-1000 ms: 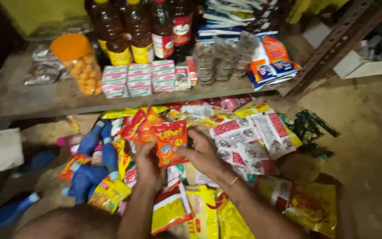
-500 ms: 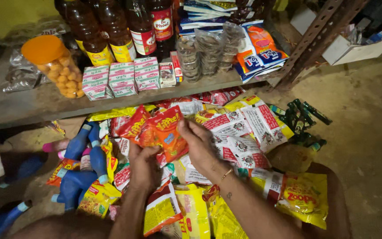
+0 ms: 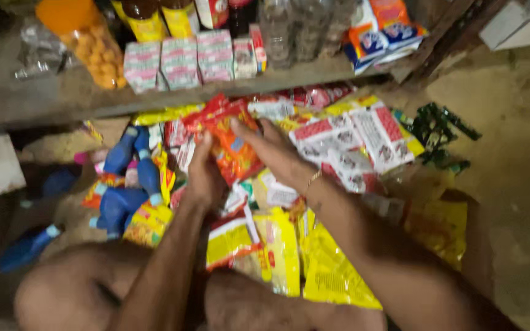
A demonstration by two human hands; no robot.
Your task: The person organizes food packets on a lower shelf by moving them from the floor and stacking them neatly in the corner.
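Both my hands hold a red-orange snack packet (image 3: 233, 144) over a heap of packets on the floor. My left hand (image 3: 205, 175) grips its lower left edge, fingers curled. My right hand (image 3: 272, 150), with a thin bracelet at the wrist, lies over the packet's right side. Under and around the packet lie red-and-white packets (image 3: 363, 138) to the right and yellow packets (image 3: 277, 248) in front. The view is blurred.
A wooden shelf (image 3: 50, 101) above the heap carries an orange-lidded jar of round snacks (image 3: 90, 43), small pink-and-white boxes (image 3: 179, 61), dark sauce bottles (image 3: 145, 18) and blue-orange packets (image 3: 381, 30). Blue plastic bottles (image 3: 127, 184) lie at the left. Dark green packets (image 3: 440, 132) lie at the right.
The camera has tilted down and moved closer. The red-orange packet has moved lower toward the heap, and my right hand now lies flatter over it.
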